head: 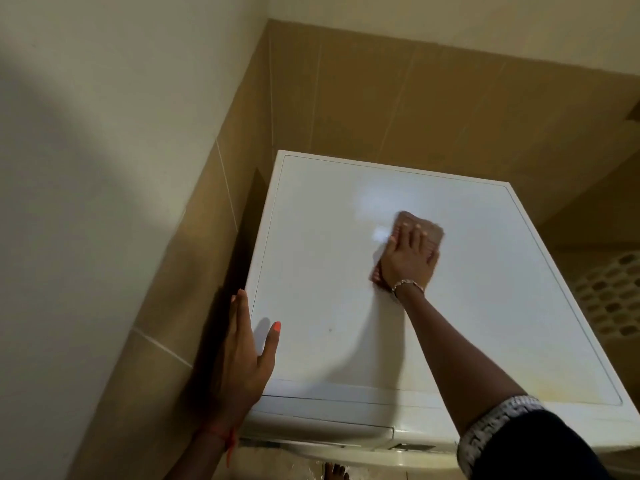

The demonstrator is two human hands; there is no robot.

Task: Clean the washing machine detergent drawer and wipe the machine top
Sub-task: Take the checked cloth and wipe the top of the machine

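The white washing machine top [329, 271] fills the middle of the view. My right hand [410, 258] lies flat, fingers spread, pressing a brown cloth [431, 232] onto the top near its centre-right. My left hand [242, 355] rests against the machine's left edge, fingers straight along the side and thumb lying on the top. The detergent drawer front [322, 415] shows at the near left edge, and it looks closed.
Tan tiled walls [381, 98] stand close behind and to the left of the machine, with a dark narrow gap [239, 258] on the left. A white perforated basket [609, 299] stands to the right. My bare foot [334, 472] shows on the floor below.
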